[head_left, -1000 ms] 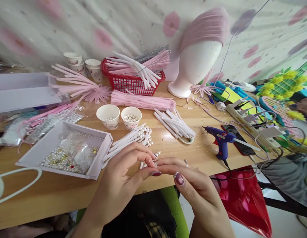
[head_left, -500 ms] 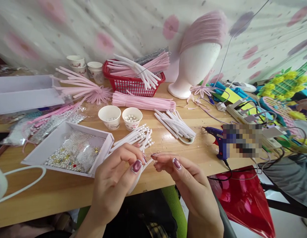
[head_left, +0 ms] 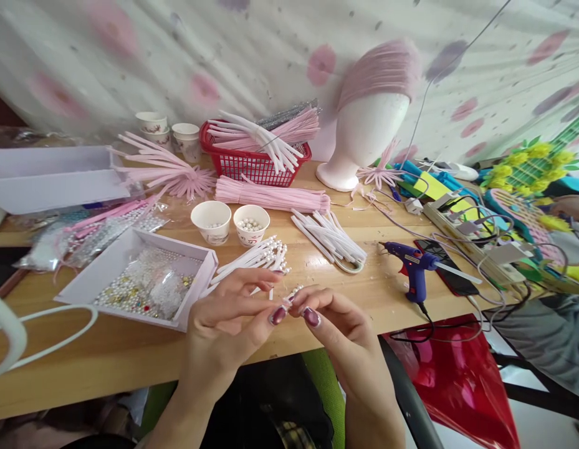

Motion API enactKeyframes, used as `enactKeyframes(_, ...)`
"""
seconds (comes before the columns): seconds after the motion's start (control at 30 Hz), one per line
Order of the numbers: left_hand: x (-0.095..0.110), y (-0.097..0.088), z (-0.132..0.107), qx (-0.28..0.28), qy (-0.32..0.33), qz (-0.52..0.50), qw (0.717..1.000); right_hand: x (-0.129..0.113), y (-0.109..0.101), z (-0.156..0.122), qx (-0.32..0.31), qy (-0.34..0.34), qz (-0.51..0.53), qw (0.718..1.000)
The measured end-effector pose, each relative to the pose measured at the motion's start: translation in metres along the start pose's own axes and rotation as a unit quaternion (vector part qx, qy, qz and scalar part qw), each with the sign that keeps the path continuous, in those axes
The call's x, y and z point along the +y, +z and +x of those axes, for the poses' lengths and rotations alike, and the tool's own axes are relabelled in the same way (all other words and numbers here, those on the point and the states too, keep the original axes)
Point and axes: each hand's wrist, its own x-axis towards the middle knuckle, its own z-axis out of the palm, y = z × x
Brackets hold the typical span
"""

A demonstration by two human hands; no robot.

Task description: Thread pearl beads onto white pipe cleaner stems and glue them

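Just between the hands, white beads

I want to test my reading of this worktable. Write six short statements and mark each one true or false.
1. The left hand and right hand are close together. True.
2. The glue gun is on the wooden table. True.
3. The right hand grips the glue gun. False: neither hand touches it.
4. The red basket stands left of the mannequin head. True.
5. The mannequin head's top is bare. False: a pink covering is on it.
6. The red basket is bare inside. False: white stems and pink stems fill it.
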Motion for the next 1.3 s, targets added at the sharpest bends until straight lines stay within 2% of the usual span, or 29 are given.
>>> enactKeyframes(0.07,-0.001,0.004,-0.003,-0.002,-0.018,-0.014,1.000,0.000,0.003,-0.002,0.012,-0.032,-0.017,0.999)
enactKeyframes(0.13,0.000,0.004,-0.005,-0.006,-0.030,-0.001,1.000,-0.001,0.006,-0.005,0.041,-0.095,-0.067,0.992)
enactKeyframes(0.23,0.005,0.001,-0.007,-0.023,-0.038,0.055,0.998,-0.003,0.009,-0.008,0.058,-0.197,-0.177,0.963)
enactKeyframes(0.3,0.010,-0.002,-0.009,-0.046,-0.036,0.089,0.994,-0.004,0.010,-0.009,0.046,-0.231,-0.234,0.943)
enactKeyframes(0.53,0.016,-0.012,-0.017,-0.141,-0.029,0.105,0.984,-0.005,0.010,-0.004,0.016,-0.232,-0.259,0.938)
enactKeyframes(0.7,0.018,-0.018,-0.016,-0.179,0.066,0.215,0.958,-0.006,0.011,-0.005,0.038,-0.255,-0.267,0.929)
enactKeyframes(0.8,0.021,-0.018,-0.015,-0.185,0.102,0.252,0.944,-0.005,0.011,-0.006,0.049,-0.276,-0.281,0.918)
enactKeyframes(1.0,0.028,-0.016,-0.019,-0.173,0.163,0.318,0.918,-0.008,0.011,-0.007,0.031,-0.300,-0.283,0.910)
enactKeyframes(1.1,0.031,-0.015,-0.022,-0.184,0.181,0.331,0.908,-0.011,0.011,-0.009,0.031,-0.316,-0.287,0.904)
enactKeyframes(1.2,0.032,-0.014,-0.023,-0.188,0.184,0.321,0.910,-0.013,0.011,-0.012,0.033,-0.324,-0.298,0.897)
enactKeyframes(1.3,0.031,-0.012,-0.026,-0.168,0.153,0.292,0.929,-0.013,0.010,-0.016,0.035,-0.310,-0.296,0.903)
